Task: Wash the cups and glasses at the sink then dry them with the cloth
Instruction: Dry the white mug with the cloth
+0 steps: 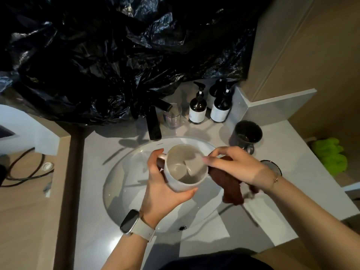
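The oval sink (124, 184), the landmark here, is set in a grey counter with a black faucet (153, 121) at its far rim and no water visibly running. Above the basin the left hand (161, 190) wraps its fingers round a white mug (185, 170), tilted mouth-up. The right hand (231, 166) grips a dark brown cloth (231, 188) that trails over the basin's right edge, its fingertips at the mug's rim; this mug appears to be at the drying step. Right of the sink a dark mug (248, 134) stands upright, and behind the sink beside the faucet a clear glass (172, 115). Whether those two are already washed cannot be told, so they probably remain.
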The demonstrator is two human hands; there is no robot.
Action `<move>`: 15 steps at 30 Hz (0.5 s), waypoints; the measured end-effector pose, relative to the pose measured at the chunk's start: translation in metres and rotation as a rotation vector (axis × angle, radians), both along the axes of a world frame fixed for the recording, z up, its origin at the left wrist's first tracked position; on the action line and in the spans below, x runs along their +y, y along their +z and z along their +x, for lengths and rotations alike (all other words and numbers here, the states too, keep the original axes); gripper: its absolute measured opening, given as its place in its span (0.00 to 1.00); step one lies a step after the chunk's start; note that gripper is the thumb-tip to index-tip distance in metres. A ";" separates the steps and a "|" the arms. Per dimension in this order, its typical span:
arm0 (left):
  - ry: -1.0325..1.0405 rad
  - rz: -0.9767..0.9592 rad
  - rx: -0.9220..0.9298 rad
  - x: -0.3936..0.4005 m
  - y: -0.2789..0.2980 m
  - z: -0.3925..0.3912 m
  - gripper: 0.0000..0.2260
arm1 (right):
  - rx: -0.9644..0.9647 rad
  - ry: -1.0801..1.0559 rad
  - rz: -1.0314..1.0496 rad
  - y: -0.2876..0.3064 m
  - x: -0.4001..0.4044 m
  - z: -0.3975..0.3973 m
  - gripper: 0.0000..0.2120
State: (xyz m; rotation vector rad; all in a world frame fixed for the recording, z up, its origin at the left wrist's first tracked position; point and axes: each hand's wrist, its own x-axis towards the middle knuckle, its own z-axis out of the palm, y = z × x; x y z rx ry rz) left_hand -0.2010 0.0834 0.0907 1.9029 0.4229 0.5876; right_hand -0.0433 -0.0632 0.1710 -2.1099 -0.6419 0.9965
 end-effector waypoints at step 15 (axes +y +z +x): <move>-0.156 -0.176 0.106 -0.078 0.022 0.065 0.36 | -0.448 -0.349 0.006 0.013 -0.108 0.066 0.22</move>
